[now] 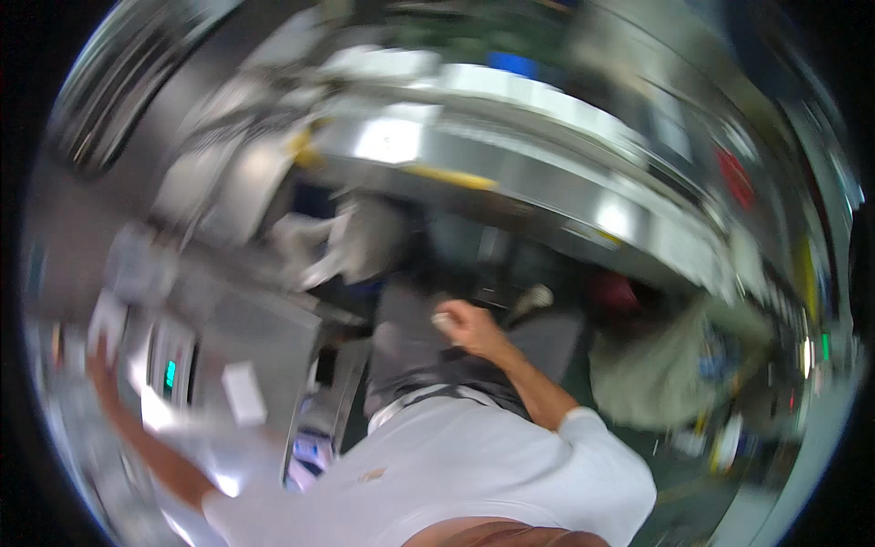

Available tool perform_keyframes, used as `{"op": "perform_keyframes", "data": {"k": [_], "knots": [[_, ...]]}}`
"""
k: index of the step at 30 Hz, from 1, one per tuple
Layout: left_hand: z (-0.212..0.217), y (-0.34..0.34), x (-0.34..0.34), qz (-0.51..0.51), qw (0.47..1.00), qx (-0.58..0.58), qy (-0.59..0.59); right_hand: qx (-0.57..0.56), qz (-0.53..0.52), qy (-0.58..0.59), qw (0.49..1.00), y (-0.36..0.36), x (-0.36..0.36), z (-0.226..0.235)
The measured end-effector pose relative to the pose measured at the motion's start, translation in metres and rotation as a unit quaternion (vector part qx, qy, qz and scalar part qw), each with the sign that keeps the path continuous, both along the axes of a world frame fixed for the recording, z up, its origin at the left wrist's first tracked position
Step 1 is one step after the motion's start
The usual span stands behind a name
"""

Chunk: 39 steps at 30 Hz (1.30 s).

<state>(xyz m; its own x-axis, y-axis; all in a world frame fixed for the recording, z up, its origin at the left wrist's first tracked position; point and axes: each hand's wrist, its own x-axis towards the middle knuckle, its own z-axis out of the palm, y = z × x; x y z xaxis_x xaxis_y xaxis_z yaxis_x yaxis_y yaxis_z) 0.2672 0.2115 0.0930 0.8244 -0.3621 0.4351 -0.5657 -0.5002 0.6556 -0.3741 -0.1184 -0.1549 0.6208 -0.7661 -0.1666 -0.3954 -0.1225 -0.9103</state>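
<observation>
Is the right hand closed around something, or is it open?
Closed: the right hand is curled into a fist around a small pale object; blur hides what it is.

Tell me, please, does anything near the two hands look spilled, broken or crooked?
Nothing stands out, but heavy motion blur hides detail. The right hand is closed around a small pale object; the left hand reaches out to a white sheet beside a grey machine.

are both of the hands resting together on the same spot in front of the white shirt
No. The left hand reaches far out by a white paper at the picture's left edge, while the right hand is raised near the middle, above the white shirt.
</observation>
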Motion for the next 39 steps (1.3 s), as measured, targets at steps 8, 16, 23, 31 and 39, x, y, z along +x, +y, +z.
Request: {"op": "perform_keyframes", "data": {"k": [8, 16, 23, 31, 39], "knots": [[-0.075, -0.048, -0.157, -0.070, 0.970, 0.123, 0.197, 0.015, 0.003, -0.039, 0.999, 0.008, -0.009, -0.029], [-0.092, -0.015, -0.145, -0.032, 0.959, 0.160, 0.230, -0.004, 0.005, -0.021, 1.000, 0.014, -0.014, -0.036], [-0.094, 0.128, 0.060, 0.092, 0.966, 0.147, 0.190, 0.001, 0.003, 0.008, 1.000, 0.008, -0.007, -0.019], [-0.085, 0.116, 0.077, 0.157, 0.917, -0.050, 0.362, 0.029, 0.006, 0.022, 0.999, 0.006, -0.009, -0.028], [-0.080, 0.079, 0.035, 0.120, 0.924, -0.137, 0.335, 0.025, -0.010, 0.017, 0.999, 0.005, -0.011, -0.047]]}}
